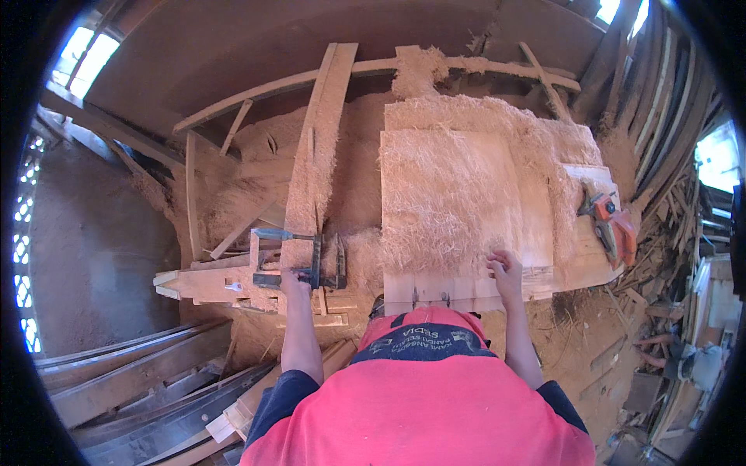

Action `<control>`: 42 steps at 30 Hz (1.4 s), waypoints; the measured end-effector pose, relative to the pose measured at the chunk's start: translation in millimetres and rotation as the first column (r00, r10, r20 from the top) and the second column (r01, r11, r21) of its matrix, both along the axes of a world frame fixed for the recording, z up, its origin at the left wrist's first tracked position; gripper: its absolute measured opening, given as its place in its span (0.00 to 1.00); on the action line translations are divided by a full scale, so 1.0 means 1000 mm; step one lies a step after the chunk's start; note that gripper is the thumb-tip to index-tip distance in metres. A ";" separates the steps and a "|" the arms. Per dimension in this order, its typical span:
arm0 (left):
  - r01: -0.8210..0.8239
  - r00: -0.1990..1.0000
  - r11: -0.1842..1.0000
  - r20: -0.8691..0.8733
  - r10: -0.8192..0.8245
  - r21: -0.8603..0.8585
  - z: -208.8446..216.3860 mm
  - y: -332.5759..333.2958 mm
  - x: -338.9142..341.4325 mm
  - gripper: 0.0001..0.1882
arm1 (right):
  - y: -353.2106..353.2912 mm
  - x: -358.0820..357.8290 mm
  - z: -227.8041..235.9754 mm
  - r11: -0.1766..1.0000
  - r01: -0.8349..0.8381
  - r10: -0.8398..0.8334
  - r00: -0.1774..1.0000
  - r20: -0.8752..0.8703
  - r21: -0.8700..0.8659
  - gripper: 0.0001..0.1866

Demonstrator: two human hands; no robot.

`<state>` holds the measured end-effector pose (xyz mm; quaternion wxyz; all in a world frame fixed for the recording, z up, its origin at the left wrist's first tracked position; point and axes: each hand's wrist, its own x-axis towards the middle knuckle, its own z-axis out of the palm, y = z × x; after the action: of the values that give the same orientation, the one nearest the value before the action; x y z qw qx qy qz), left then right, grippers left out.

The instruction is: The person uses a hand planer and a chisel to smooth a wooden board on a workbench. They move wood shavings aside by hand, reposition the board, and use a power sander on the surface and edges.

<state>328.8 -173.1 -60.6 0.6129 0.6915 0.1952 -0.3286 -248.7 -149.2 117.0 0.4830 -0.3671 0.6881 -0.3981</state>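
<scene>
My left hand (294, 281) is closed on a dark metal clamp-like frame (315, 262) over the narrow bench end on the left. A blue-grey bar (272, 234) lies along the frame's far side. Beneath it a long plank (311, 171), dusted with shavings, runs away from me. My right hand (507, 268) hovers near the front edge of a wide board (536, 225), its fingers loosely bent and apart, with nothing visible in them. Curly wood shavings (435, 194) cover much of that board.
An orange and dark power tool (614, 229) rests at the bench's right end. Stacked timber (148, 365) lies at lower left, and more long boards (660, 101) lean at the far right. Another person (691, 365) is at the right edge. Shavings cover the ground behind the bench.
</scene>
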 end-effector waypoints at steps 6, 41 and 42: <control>0.092 0.956 0.972 -0.255 -0.147 -0.214 -0.012 0.011 -0.047 0.07 | 0.060 -0.050 -0.023 0.980 0.194 -0.176 0.945 -0.277 0.039 0.16; 0.886 0.313 0.024 0.560 -0.767 -0.463 0.386 0.115 -0.455 0.14 | 0.169 -0.147 -0.012 0.958 -0.275 0.194 0.832 -0.520 -0.081 0.21; 0.899 0.281 -0.020 0.612 -0.740 -0.437 0.396 0.111 -0.482 0.17 | 0.177 -0.153 -0.021 0.963 -0.229 0.134 0.862 -0.489 -0.139 0.21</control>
<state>-153.7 -61.9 335.1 0.5268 0.3820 -0.4662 -0.5993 -401.2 27.5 95.7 0.2973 -0.5617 0.7057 -0.3131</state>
